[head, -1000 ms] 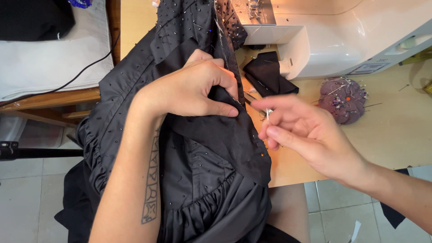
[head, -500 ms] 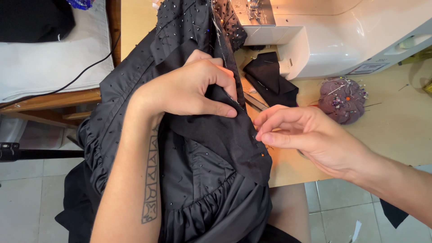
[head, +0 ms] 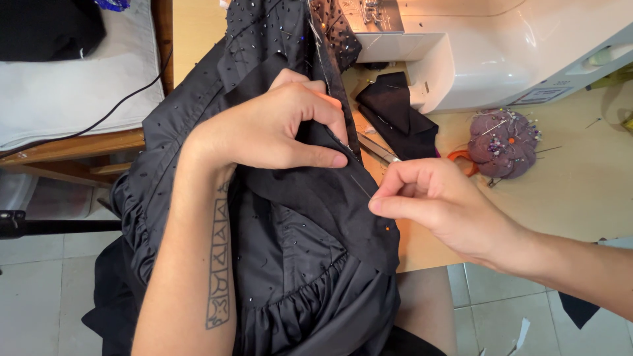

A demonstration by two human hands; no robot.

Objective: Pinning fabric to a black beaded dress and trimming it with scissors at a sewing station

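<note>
- 2 hands work on 1 black beaded garment (head: 290, 264), which drapes from the wooden table (head: 567, 198) edge down over the person's lap.
- The left hand (head: 277, 128) lies on top of the garment, thumb and fingers pressed together on a fold of the cloth along its beaded edge.
- The right hand (head: 438, 198) sits just beside that fold, thumb and forefinger pinching 1 thin pin (head: 361, 186), whose shaft slants up-left against the fabric.
- 1 orange pin head (head: 387, 228) shows in the cloth just below the right hand.
- 1 white sewing machine (head: 501, 46) stands at the back of the table; the garment's upper end lies up against its needle area.
- 1 loose scrap of black fabric (head: 395, 115) lies beside the machine's base.
- 1 purple pincushion (head: 504, 142), stuck with many pins, rests on the table right of the hands.
- 1 pair of scissors (head: 382, 150) with orange handles lies between the scrap and the right hand, partly hidden.
- 1 black cable (head: 99, 118) crosses the white padded surface (head: 66, 86) at left.
</note>
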